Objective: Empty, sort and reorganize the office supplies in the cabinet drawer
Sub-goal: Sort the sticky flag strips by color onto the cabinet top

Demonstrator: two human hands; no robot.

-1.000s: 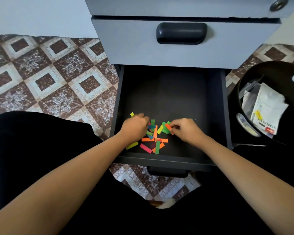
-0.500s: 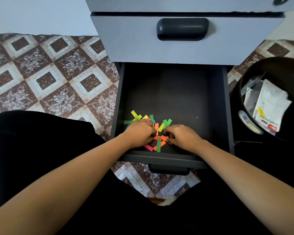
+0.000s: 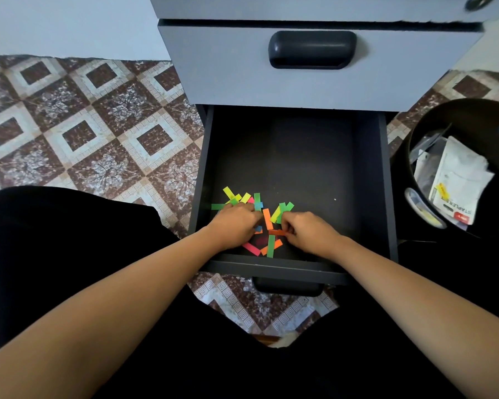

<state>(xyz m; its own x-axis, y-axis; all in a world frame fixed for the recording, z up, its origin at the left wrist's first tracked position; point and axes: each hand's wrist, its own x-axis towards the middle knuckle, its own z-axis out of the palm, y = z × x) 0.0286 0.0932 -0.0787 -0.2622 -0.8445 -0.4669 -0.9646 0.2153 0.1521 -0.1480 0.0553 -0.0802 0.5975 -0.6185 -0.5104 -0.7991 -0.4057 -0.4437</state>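
Within the open black cabinet drawer (image 3: 300, 168), close to its front wall, the left hand (image 3: 236, 226) rests knuckles-up on the scattered coloured paper strips (image 3: 270, 249); its grip cannot be told. The right hand (image 3: 308, 231) pinches an orange strip (image 3: 277, 232). Farther right stands a round black bin (image 3: 473, 116) holding white packets (image 3: 458, 180).

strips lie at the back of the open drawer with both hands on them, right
No: the strips lie at the front of the open drawer, with the left hand and right hand on them, as the head view shows.
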